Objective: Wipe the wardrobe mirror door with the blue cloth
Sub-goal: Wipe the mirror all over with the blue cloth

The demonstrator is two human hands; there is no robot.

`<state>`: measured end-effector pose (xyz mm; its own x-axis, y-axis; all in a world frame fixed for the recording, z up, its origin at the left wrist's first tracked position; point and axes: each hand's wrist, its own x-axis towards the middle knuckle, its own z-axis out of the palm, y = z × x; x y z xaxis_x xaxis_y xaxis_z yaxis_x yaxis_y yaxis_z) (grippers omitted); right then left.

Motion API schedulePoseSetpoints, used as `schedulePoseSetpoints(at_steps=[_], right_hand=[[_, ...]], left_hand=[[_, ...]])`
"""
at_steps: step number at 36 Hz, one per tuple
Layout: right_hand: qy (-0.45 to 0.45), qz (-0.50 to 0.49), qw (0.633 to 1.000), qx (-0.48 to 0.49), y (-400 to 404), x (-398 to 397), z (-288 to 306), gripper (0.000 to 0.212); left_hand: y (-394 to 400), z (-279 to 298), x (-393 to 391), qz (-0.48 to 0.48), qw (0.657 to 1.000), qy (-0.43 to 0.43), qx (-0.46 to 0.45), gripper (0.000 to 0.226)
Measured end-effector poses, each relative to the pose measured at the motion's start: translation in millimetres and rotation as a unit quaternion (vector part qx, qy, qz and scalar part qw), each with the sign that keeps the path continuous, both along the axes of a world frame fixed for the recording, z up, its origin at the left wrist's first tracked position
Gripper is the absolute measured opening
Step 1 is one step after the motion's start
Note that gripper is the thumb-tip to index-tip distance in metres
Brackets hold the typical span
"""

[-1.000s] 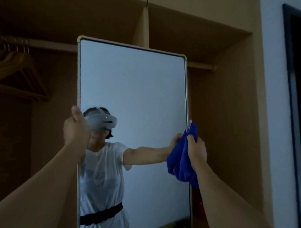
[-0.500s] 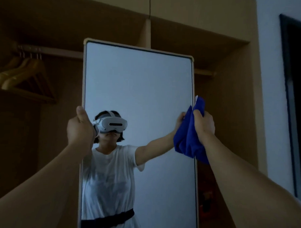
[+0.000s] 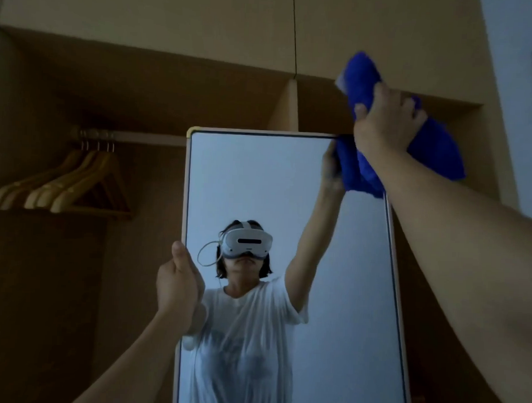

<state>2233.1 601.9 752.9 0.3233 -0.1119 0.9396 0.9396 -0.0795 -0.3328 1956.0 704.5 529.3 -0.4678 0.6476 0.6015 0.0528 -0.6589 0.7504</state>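
Observation:
The tall mirror door with a pale frame stands in front of me, showing a person's reflection. My right hand grips the bunched blue cloth at the mirror's top right corner; part of the cloth sticks up above my fingers. My left hand holds the mirror's left edge at mid height, thumb up along the frame, fingers hidden behind the edge.
The open wooden wardrobe surrounds the mirror. Several wooden hangers hang from a rail at the left. A vertical divider rises above the mirror's top. A pale wall lies at the right.
My right hand has carried the blue cloth up the mirror's right edge to the top right corner. My left hand stays on the left edge. The view has tilted upward.

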Motion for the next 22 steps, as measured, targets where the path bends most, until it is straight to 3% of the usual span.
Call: schedulePoseSetpoints(at_steps=[3,6,10,17,22], right_hand=[[-0.096,0.003,0.981,-0.167,5,-26,20,0.025],[-0.104,0.124,0.951,-0.263,13,-56,27,0.035],[-0.141,0.159,0.944,-0.253,21,-66,26,0.038],[-0.031,0.105,0.962,-0.249,8,8,28,0.048],[-0.057,0.108,0.963,-0.240,16,-32,28,0.045]], left_hand=[[5,0,-2,-0.008,1.000,0.002,-0.007,0.055],[6,1,0,-0.012,1.000,0.005,-0.015,0.056],[5,0,1,-0.019,1.000,-0.006,-0.012,0.054],[-1,2,1,-0.038,0.999,0.006,0.001,0.055],[-3,2,3,-0.032,0.999,0.003,0.005,0.052]])
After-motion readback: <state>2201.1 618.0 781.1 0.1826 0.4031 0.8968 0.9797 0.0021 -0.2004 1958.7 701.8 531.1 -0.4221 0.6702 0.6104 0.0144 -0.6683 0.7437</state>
